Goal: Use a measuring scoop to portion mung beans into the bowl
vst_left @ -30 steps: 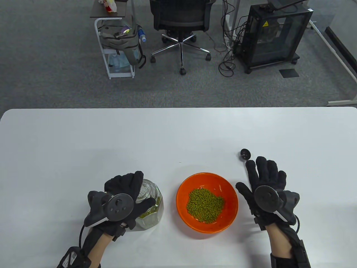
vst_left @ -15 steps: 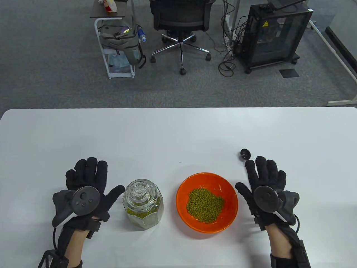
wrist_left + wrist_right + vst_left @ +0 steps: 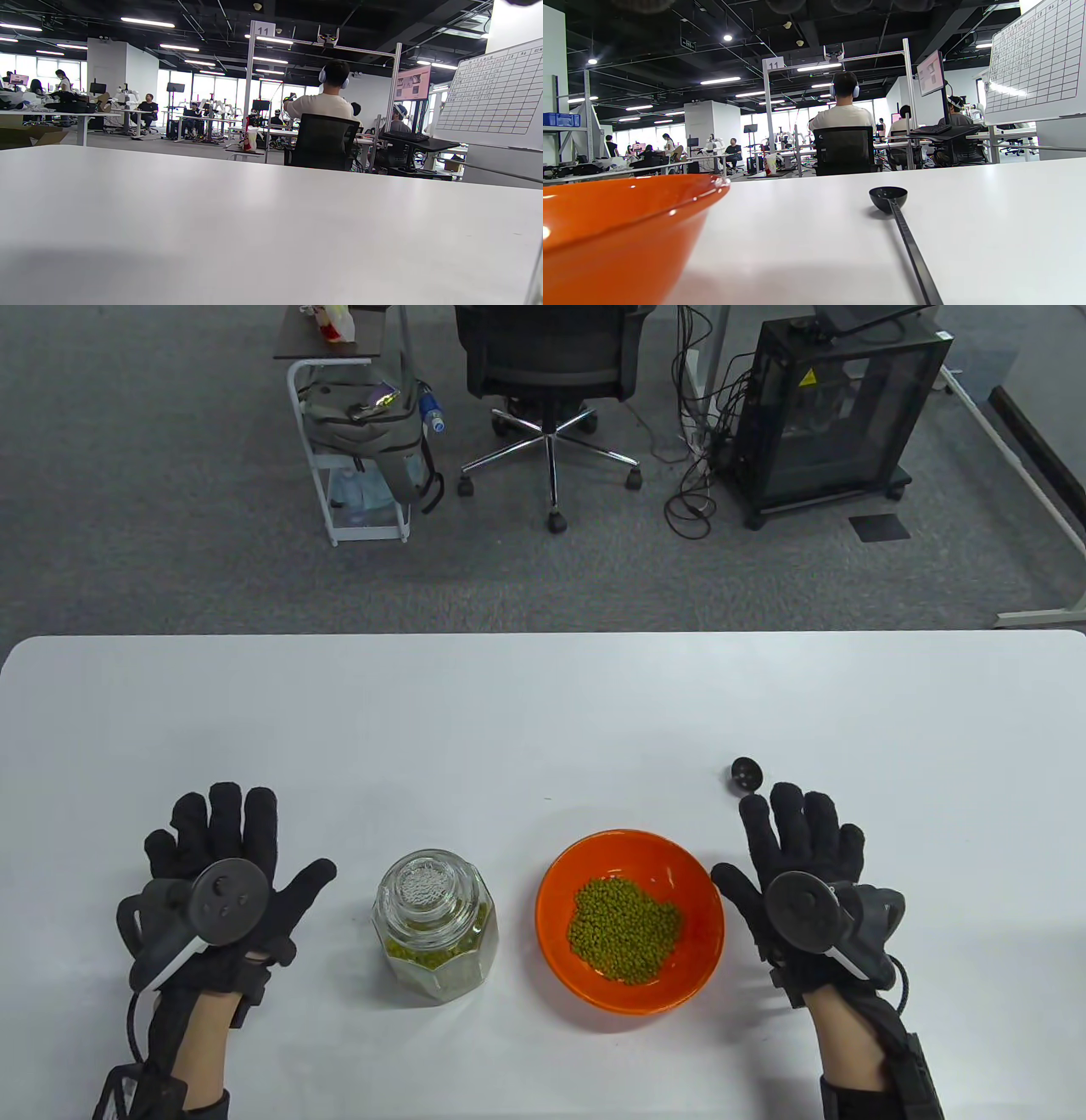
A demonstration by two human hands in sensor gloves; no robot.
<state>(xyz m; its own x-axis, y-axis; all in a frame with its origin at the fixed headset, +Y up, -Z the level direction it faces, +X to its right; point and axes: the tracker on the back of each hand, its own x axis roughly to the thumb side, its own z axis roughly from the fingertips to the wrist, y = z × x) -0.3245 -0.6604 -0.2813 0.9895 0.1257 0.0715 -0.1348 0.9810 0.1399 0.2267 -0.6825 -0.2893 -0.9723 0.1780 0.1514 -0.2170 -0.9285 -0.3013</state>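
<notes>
Beans: a green heap sits in the orange bowl, at table centre near the front edge; more remain low in the glass jar, just beside the bowl at its 9 o'clock.
Jar lid: on, as far as the top-down view shows.
Left hand: flat on the table with fingers spread, holding nothing, well apart from the jar at its 9 o'clock. A second ago it was wrapped around the jar; it has since let go and slid outward.
Right hand: flat, fingers spread, gripping nothing, at the bowl's 3 o'clock; hardly shifted over the last second.
Scoop: black, lying on the table, its cup at the right hand's 11 o'clock. The handle runs back toward that hand and probably lies under the fingers, though the glove hides it from above.
Meaning: with jar released, scoop down and both hands resting, the portioning looks finished.
</notes>
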